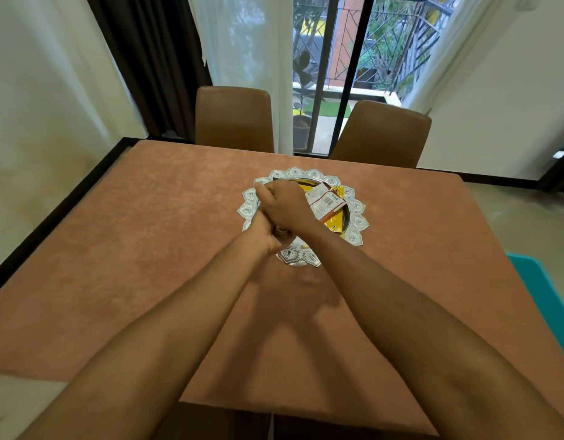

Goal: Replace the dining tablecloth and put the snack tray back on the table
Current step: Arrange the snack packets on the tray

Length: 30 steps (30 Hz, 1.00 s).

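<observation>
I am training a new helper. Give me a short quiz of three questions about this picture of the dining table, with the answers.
1. True or false: the snack tray lies on the floor.
2. How many chairs stand beyond the far edge of the tablecloth? A) one B) two C) four
3. Short answer: where the two wrists cross, which is on top, the left hand or the right hand?

Key:
1. False; it rests on the tablecloth.
2. B.
3. The right hand.
</observation>
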Tool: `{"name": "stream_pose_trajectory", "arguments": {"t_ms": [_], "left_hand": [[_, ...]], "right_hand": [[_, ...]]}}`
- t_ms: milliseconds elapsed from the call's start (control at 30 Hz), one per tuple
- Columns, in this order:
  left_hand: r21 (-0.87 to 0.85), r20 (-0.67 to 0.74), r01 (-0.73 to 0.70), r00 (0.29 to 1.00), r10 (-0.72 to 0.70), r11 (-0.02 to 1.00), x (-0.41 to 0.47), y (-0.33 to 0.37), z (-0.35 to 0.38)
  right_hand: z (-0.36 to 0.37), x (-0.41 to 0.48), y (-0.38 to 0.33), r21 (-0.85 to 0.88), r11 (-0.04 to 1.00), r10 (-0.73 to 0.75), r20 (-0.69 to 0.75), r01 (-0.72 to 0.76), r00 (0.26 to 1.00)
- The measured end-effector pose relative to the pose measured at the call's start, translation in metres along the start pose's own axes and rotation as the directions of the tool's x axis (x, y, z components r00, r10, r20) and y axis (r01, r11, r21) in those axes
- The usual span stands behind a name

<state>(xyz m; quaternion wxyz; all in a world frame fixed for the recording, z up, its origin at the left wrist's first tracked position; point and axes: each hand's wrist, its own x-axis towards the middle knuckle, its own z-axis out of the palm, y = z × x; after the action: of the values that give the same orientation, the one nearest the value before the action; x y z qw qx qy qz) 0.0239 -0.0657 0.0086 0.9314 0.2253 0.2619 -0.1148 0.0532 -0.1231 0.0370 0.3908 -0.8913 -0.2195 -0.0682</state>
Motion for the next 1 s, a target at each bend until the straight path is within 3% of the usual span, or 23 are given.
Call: {"name": "stream_pose_trajectory", "arguments": {"t_ms": [200, 267, 333, 433, 567, 733, 833, 1000], "left_hand": [[-0.142, -0.049, -0.113, 0.993, 0.107, 0.983, -0.014, -0.005, 0.006], [-0.196, -0.022, -0.241, 0.970, 0.241, 0.951, -0.016, -0.009, 0.017], [-0.094, -0.042, -0.317, 0.948, 0.314, 0.944, -0.017, -0.004, 0.022], [0.104, -0.065, -0.183, 0.979, 0.191, 0.978, -0.021, 0.002, 0.013], [-0.031, -0.129, -0.043, 0.991, 0.038, 0.999, -0.025, 0.008, 0.011], [-0.081, -0.208, -0.076, 0.976, 0.058, 0.994, -0.017, 0.026, 0.006], [-0.123, -0.254, -0.085, 0.966, 0.051, 0.989, -0.014, 0.030, -0.003], [-0.130, -0.168, 0.059, 0.982, -0.080, 0.990, -0.008, 0.040, -0.016]], "right_hand": [[0.003, -0.014, 0.003, -0.176, 0.983, -0.043, 0.088, 0.058, 0.995], [0.003, -0.018, 0.002, -0.202, 0.975, -0.073, 0.088, 0.090, 0.993], [0.002, -0.019, 0.002, -0.195, 0.974, -0.103, 0.067, 0.115, 0.992], [-0.001, -0.021, 0.004, -0.170, 0.975, -0.139, 0.042, 0.145, 0.989], [-0.009, -0.024, 0.008, -0.081, 0.988, -0.134, -0.061, 0.129, 0.989], [-0.042, -0.031, 0.042, -0.008, 0.998, 0.053, -0.282, -0.057, 0.958], [-0.058, -0.046, 0.083, -0.225, 0.954, 0.165, -0.158, -0.199, 0.973], [-0.058, -0.069, 0.115, -0.555, 0.825, 0.134, 0.007, -0.108, 0.991]]}}
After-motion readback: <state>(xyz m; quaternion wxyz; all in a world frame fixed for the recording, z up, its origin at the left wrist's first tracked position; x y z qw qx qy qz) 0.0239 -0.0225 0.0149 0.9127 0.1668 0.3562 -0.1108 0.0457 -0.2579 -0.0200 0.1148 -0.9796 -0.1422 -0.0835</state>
